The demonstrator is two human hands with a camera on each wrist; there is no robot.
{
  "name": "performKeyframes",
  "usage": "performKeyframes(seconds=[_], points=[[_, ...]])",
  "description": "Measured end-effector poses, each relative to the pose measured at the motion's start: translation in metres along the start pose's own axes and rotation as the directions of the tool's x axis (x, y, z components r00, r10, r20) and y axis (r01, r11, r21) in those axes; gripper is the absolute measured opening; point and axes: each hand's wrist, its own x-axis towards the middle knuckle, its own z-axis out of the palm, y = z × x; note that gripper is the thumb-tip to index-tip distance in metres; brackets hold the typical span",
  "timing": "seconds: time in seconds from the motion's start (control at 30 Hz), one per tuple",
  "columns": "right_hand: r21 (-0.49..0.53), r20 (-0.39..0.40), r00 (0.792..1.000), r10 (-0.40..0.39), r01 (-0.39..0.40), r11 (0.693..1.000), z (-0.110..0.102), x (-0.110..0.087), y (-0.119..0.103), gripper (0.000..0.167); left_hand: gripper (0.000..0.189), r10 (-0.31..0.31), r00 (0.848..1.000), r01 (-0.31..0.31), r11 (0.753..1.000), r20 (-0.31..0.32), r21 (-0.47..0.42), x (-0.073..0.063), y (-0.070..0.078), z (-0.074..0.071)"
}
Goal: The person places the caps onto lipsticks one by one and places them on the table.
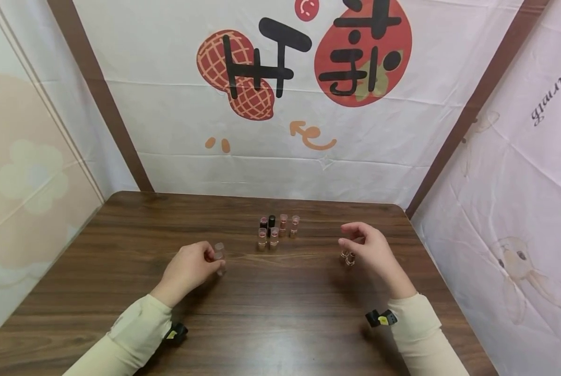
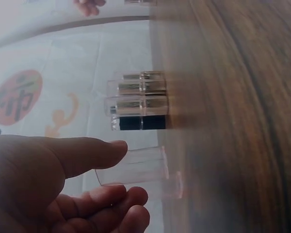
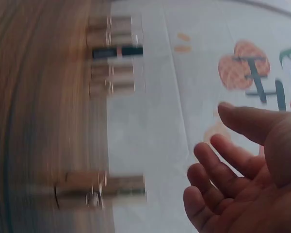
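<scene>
Between the thumb and fingers of the left hand (image 1: 188,269) is a clear plastic cap (image 2: 136,167). Beside it, in the left wrist view, a second clear cap (image 2: 177,187) stands near the tabletop, partly hidden by the first. The right hand (image 1: 371,250) hovers with thumb and fingers apart and nothing between them. Just below it stand uncapped lipstick tubes (image 1: 350,259), partly covered by the hand in the head view. The right wrist view shows these tubes (image 3: 123,187) apart from the fingertips (image 3: 200,149).
Several capped lipsticks (image 1: 274,237) stand upright in a cluster at the middle back of the brown wooden table (image 1: 280,313), among them a black one (image 1: 272,220). A printed white cloth (image 1: 177,130) hangs behind the table, with more cloth at both sides.
</scene>
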Motion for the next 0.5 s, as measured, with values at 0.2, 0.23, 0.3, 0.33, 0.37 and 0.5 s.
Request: performKeyframes(seconds=[0.2, 0.23, 0.3, 0.33, 0.37, 0.5], points=[[0.095, 0.052, 0.998, 0.038, -0.043, 0.995, -0.011, 0.008, 0.03, 0.046, 0.028, 0.036, 0.999, -0.036, 0.999, -0.016, -0.023, -0.004, 0.005, -0.004], [0.12, 0.066, 0.997, 0.046, -0.054, 0.991, -0.011, 0.009, 0.034, 0.047, 0.028, 0.045, 0.999, -0.045, 0.999, -0.02, -0.027, -0.004, 0.006, -0.004], [0.145, 0.091, 0.993, 0.07, -0.082, 0.986, -0.011, 0.01, 0.041, 0.049, 0.029, 0.06, 0.998, -0.061, 0.997, -0.024, -0.037, -0.005, 0.008, -0.005], [0.14, 0.104, 0.991, 0.084, -0.098, 0.985, -0.011, 0.01, 0.044, 0.051, 0.029, 0.066, 0.997, -0.067, 0.997, -0.026, -0.043, -0.005, 0.009, -0.005], [0.133, 0.116, 0.988, 0.102, -0.117, 0.984, -0.011, 0.01, 0.046, 0.052, 0.029, 0.073, 0.997, -0.075, 0.996, -0.027, -0.047, -0.006, 0.01, -0.006], [-0.037, 0.131, 0.973, 0.191, -0.188, 0.981, -0.012, 0.007, 0.05, 0.056, 0.029, 0.082, 0.996, -0.083, 0.995, -0.024, -0.063, -0.008, 0.014, -0.008]])
